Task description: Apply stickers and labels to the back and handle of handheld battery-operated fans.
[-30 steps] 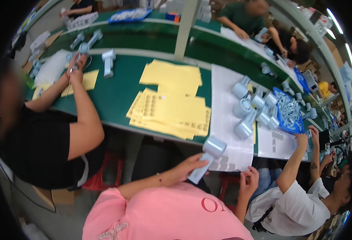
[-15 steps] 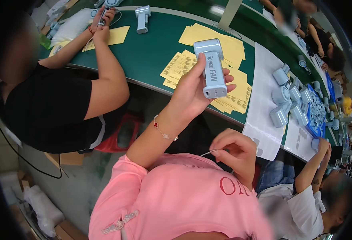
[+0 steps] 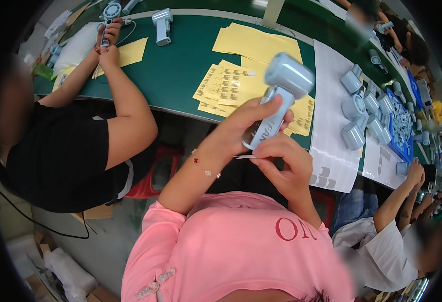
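A light-blue handheld fan (image 3: 289, 76) is gripped by its handle in my left hand (image 3: 243, 121), tilted with its rounded head to the upper right. The fan's head is somewhat blurred. Close below the handle's lower end, my right hand (image 3: 287, 163) pinches a thin pale strip (image 3: 244, 157) between thumb and fingers. The strip is too small to tell what it is. Behind the fan, yellow sheets (image 3: 258, 41) lie on the green table (image 3: 186, 65), and some carry rows of small dark stickers (image 3: 230, 85).
Several light-blue fans (image 3: 352, 106) lie on a white sheet (image 3: 329, 70) to the right, beside a blue tray (image 3: 406, 151) of small parts. Another fan (image 3: 163, 27) lies at the back. Co-workers sit on both sides; the left one's hand (image 3: 111, 32) holds a fan.
My left hand has tilted the fan so its head leans right and its lower end is nearer me. My right hand has moved up to the handle's lower end with the strip.
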The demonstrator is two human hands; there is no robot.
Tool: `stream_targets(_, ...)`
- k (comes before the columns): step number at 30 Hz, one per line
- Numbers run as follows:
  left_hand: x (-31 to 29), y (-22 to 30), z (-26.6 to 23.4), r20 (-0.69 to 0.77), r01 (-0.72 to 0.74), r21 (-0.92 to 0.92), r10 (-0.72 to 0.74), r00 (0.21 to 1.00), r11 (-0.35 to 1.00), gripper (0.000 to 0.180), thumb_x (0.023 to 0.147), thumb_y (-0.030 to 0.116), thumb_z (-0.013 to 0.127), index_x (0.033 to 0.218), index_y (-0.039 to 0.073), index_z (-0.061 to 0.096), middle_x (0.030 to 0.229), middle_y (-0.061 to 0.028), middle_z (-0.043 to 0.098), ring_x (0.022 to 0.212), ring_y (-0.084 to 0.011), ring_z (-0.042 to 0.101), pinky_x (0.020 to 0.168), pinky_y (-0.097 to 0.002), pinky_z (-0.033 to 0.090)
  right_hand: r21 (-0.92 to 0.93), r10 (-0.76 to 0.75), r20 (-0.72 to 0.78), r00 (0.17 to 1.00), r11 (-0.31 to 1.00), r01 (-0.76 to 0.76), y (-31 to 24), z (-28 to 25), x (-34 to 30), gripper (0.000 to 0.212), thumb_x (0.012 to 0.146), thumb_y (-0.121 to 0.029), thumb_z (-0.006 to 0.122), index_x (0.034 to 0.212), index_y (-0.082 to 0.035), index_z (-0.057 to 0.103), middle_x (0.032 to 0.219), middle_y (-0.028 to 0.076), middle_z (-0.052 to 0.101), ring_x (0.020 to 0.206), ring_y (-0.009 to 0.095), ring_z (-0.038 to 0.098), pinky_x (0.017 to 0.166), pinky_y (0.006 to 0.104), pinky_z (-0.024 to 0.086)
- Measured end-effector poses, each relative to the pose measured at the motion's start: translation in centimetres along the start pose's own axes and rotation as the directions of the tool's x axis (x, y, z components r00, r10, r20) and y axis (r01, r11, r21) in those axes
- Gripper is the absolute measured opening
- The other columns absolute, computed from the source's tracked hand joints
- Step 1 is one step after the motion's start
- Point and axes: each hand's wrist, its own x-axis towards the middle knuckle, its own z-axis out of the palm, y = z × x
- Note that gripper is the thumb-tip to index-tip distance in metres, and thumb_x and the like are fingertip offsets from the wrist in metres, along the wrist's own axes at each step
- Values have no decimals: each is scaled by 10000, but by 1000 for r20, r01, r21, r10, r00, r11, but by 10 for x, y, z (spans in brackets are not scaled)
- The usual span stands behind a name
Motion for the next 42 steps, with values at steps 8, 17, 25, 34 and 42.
stream_targets(8,-1,-23,11,-179,-75,-505,-19,984,860,582,896,550,349,1071,12,483,928,-94,549,851,-171,544,641,-263,468,626,295,28,955,740,-247,-8,-14,-20,170,700,135,631,812,33,554,825,107,572,766,164,568,674,242,469)
stream_targets(17,5,-19,12,-333,-124,-494,-56,941,860,517,908,499,386,1049,7,457,832,-66,517,756,-164,486,607,-250,443,471,420,-65,905,813,-343,-15,-14,-9,117,775,114,581,863,64,523,870,99,540,724,136,596,622,227,529)
stream_targets(25,-1,-25,17,-426,-224,-616,-80,901,755,472,886,492,435,983,30,461,806,-46,480,743,-162,446,630,-265,410,376,376,-87,923,870,-319,-15,-3,-3,135,772,133,563,863,59,497,846,79,539,768,135,615,685,214,520)
stream_targets(34,-2,-21,17,-436,-219,-594,-81,896,774,457,892,478,432,994,33,455,809,-58,486,743,-167,458,609,-273,417,281,359,-123,925,907,-314,-19,-1,0,139,766,123,575,854,59,489,834,75,532,753,142,631,634,191,520)
stream_targets(42,-2,-23,17,-442,-220,-579,-76,894,785,453,893,475,431,998,34,443,803,-63,485,729,-172,470,588,-267,420,284,360,-131,924,907,-313,-19,0,0,139,766,124,575,854,62,488,832,76,522,755,152,633,630,192,522)
